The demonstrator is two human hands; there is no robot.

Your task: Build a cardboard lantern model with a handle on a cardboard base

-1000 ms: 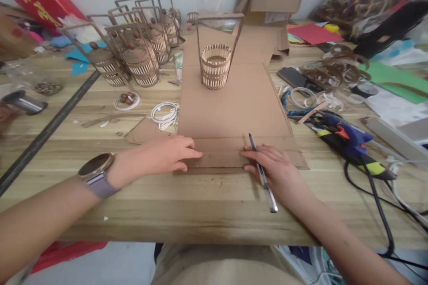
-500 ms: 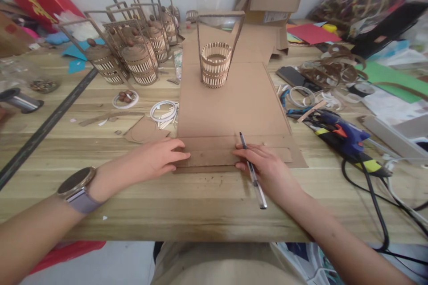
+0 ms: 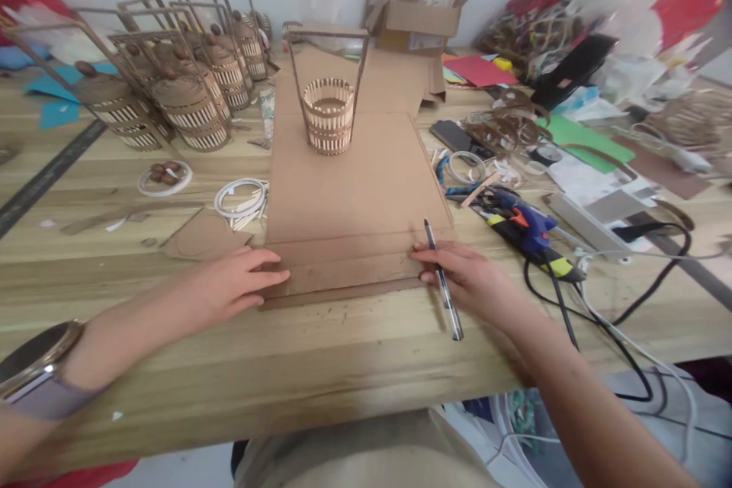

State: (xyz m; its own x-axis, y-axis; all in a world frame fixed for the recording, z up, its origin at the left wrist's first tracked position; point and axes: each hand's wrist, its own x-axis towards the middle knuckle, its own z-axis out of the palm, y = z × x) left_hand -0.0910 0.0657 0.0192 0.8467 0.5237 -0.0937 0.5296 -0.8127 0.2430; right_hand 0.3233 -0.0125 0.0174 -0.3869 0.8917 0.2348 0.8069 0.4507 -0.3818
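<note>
A cardboard strip (image 3: 348, 265) lies across the near end of a large cardboard sheet (image 3: 366, 191). My left hand (image 3: 245, 284) rests at the strip's left end, fingers stretched out and apart, fingertips touching the cardboard. At the right end, my right hand (image 3: 463, 274) has its thumb and fingertips against the cardboard. A clear pen with a dark tip (image 3: 443, 286) is held slantwise between the fingers of that hand, its tip pointing away from me. Farther back on the sheet, a small round basket of light sticks (image 3: 329, 118) stands upright under a tall square handle.
Several lidded stick baskets (image 3: 191, 114) crowd the back left. White tape rings (image 3: 240, 198) and a cut cardboard piece (image 3: 194, 235) lie left of the sheet. To the right are a blue glue gun (image 3: 529, 221), cables, a power strip (image 3: 595, 221) and brown strip coils (image 3: 497, 126).
My view has turned to the right. My right hand has slid rightward along the strip to its end, pen still in it, so my hands are farther apart. The left stays at its end.
</note>
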